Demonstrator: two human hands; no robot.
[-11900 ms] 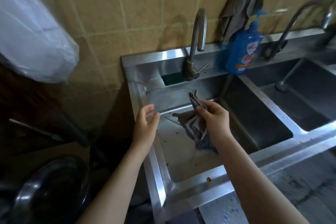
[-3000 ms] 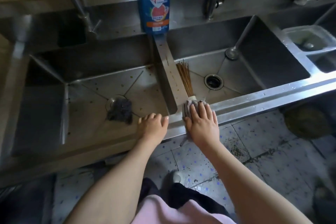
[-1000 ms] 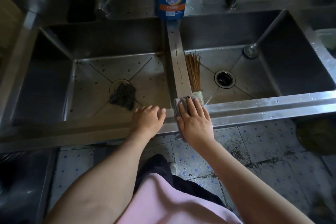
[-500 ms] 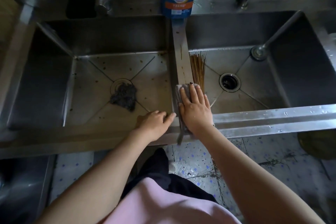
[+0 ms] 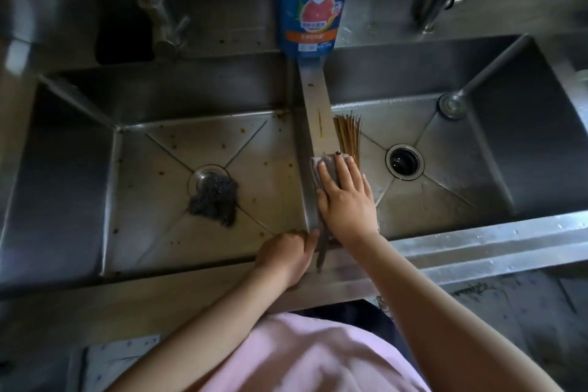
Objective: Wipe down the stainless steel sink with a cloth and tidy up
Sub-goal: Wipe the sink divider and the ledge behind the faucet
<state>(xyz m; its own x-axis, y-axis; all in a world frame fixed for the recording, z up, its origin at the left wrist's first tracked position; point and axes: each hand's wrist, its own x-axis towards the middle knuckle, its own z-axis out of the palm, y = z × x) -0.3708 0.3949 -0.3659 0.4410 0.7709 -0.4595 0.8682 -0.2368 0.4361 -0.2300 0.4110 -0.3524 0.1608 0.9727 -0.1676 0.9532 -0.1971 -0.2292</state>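
A stainless steel double sink [image 5: 477, 251] fills the view. My right hand [image 5: 345, 197] lies flat with straight fingers on a grey cloth [image 5: 316, 169], pressing it onto the narrow divider [image 5: 316, 99] between the two basins. A tail of the cloth hangs over the front rim. My left hand [image 5: 286, 256] rests on the front rim just left of the divider, fingers loosely bent, holding nothing. The left basin floor carries brown specks and a dark scrubber [image 5: 214, 200] over its drain.
A blue dish soap bottle [image 5: 313, 0] stands at the far end of the divider. A bamboo brush [image 5: 348, 137] lies in the right basin beside the divider, near the open drain [image 5: 404, 162]. Two taps [image 5: 149, 3] rise at the back. Tiled floor lies below.
My right hand has slid the cloth farther up the divider, away from the front rim. My left hand stays on the front rim.
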